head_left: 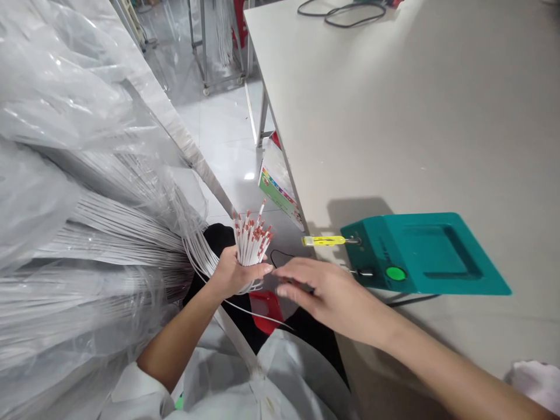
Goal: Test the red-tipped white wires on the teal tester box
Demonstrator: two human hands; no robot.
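Clasping white wires in closed left hand, left of teal device, apparently to bunch red tips — in half-curled right hand, nearer device, cannot tell any hold

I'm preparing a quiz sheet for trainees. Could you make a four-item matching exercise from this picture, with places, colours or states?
Things
1. Bundle of wires
2. Left hand
3. Clip
4. Round button

Descriptions
A. Green, on top of the teal unit
B. White, with reddish tips
C. Yellow, at the teal unit's left end in the picture
D. Wrapped around the bundle

Pairs: 1-B; 2-D; 3-C; 4-A
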